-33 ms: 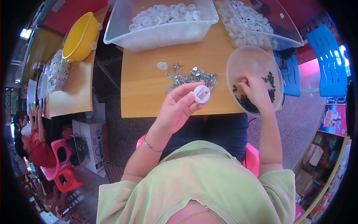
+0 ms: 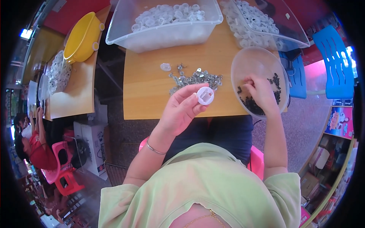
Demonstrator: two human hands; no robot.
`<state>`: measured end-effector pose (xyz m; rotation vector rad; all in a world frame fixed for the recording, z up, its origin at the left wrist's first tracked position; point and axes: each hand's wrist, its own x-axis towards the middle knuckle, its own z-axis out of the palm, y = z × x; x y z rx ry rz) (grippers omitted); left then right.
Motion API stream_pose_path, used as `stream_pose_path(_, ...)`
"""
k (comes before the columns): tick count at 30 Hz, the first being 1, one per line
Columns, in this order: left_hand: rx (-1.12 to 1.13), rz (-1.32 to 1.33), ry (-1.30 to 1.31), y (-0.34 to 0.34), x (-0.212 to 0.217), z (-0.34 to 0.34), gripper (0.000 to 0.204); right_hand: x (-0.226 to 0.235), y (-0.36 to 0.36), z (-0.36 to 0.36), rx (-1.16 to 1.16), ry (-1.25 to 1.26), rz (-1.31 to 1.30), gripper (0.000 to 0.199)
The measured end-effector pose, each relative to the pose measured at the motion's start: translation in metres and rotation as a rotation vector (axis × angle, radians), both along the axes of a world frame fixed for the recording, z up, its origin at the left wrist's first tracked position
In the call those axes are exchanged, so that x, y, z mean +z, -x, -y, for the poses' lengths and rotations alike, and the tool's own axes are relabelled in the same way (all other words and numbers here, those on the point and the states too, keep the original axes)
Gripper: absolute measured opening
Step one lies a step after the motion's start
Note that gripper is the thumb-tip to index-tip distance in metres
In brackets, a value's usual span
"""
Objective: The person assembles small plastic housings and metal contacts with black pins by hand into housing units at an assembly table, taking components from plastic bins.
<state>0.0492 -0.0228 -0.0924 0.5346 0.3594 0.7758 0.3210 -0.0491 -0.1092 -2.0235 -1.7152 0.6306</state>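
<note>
Disc [image 2: 205, 96], white and round with a recess in its face: in the head view we find it in the left hand [image 2: 181, 107], clamped between thumb and fingers, above the near part of the tabletop [image 2: 144, 102]. We note the right hand [image 2: 261, 92] inside a clear oval bowl [image 2: 245, 62] at the right edge, its fingers bent in toward the thumb; whether they grip anything we cannot tell. Small black parts [image 2: 251, 106] lie in the bowl, around and beneath that hand. Beyond the disc we record a loose heap of small clear and shiny pieces [image 2: 190, 79], with one white piece [image 2: 165, 67] lying apart, up and to its left. At the far side we see a large clear tub [image 2: 163, 40] of white rings [image 2: 167, 17].
</note>
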Motion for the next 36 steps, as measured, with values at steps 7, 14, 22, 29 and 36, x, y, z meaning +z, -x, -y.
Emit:
stream_pose_path(7, -0.028, 0.033, 0.006, -0.004, -0.005, -0.001, 0.028, -0.009, -0.005, 0.002, 0.033, -0.105, 0.044, 0.007)
stream_pose_path(14, 0.016, -0.040, 0.013, -0.005, -0.002, 0.002, 0.034, 0.001, -0.001, -0.001, 0.077, -0.072, 0.107, 0.007)
stream_pose_path(22, -0.070, 0.000, 0.030, -0.003, 0.000, 0.004, 0.032, 0.026, 0.011, 0.007, -0.078, -0.101, -0.299, 0.010)
stream_pose_path(29, -0.121, 0.013, 0.061, -0.007, -0.007, 0.005, 0.032, 0.061, 0.067, 0.022, 0.085, -0.297, -0.789, 0.013)
stream_pose_path(36, -0.137, 0.024, 0.026, -0.009, -0.002, 0.006, 0.032, 0.065, 0.090, 0.023, 0.116, -0.360, -0.639, 0.010)
